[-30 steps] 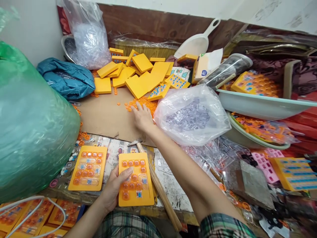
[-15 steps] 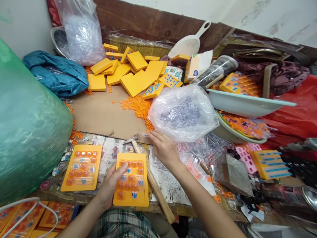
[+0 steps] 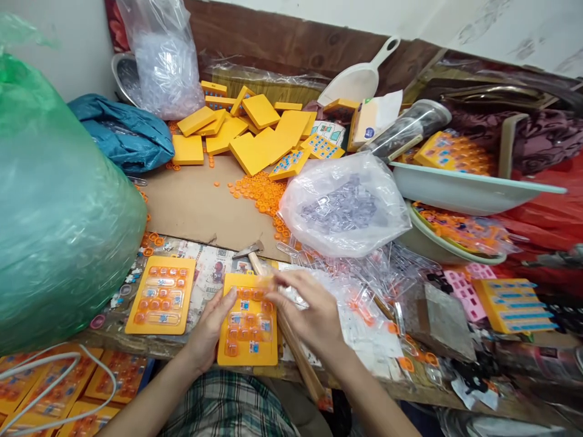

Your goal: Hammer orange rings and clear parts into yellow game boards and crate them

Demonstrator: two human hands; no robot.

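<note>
My left hand [image 3: 210, 328] grips the left edge of a yellow plastic panel [image 3: 225, 354], thumb on its face. Orange rings with clear covers and small blue-and-white pieces sit in the panel's recesses. Over its upper right corner is my right hand [image 3: 312, 306], fingers pinched and smeared by motion. A blurred clear plastic piece [image 3: 264, 283] shows at the fingertips. To the left lies a similar yellow panel [image 3: 189, 303] fitted with long clear covers. A hammer [image 3: 256, 263] rests on the bench, its wooden handle passing behind the held panel and under my right hand.
An open white bag [image 3: 296, 212] of clear pieces stands beyond my right hand, next to loose orange rings [image 3: 259, 191]. Yellow blocks [image 3: 257, 152] are piled at the back. A large green bag [image 3: 68, 230] bulges at the left. A grey block [image 3: 444, 321] and basins [image 3: 473, 188] are right.
My right hand has moved from beside the hammer head, where a clear oblong piece was at its fingertips, back to the panel's upper right. My left hand still holds the panel. The camera view has shifted slightly.
</note>
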